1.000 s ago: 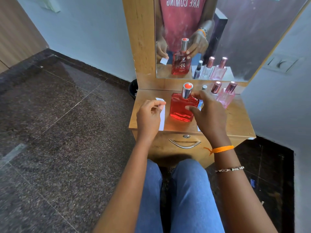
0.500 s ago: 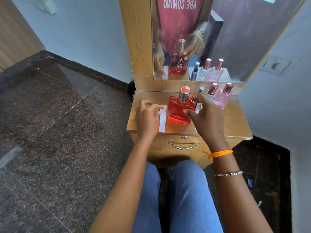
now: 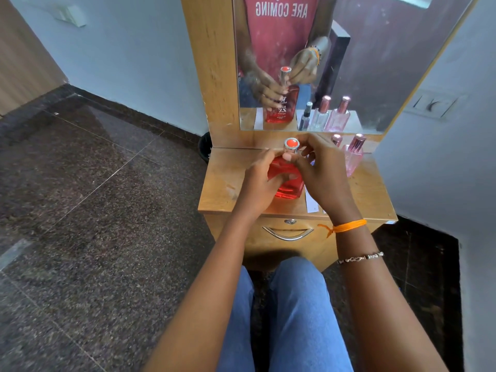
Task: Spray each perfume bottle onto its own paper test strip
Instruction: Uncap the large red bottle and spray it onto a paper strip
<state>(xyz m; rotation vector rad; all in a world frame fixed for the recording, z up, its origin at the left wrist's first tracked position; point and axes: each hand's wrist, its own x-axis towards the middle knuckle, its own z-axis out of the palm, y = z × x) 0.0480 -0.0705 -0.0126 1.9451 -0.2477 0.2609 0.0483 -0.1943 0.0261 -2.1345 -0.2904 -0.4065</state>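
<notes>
Two hands on one red bottle [image 3: 288, 183], standing upright on the bench [image 3: 228, 183], red liquid filling most of it. Left hand [image 3: 259, 181] wrapped round the glass body, grip closed on it; right hand [image 3: 322, 170] pinching the silver cap [image 3: 291, 146] at the neck. Paper strips [image 3: 312, 202] flat on the bench beside the bottle, partly under the right hand. Pink bottle [image 3: 353, 157] behind, near the mirror [image 3: 375, 63]. In the reflection, "ZX" on the red label, "ARE COMING" on the shirt, mirrored.
</notes>
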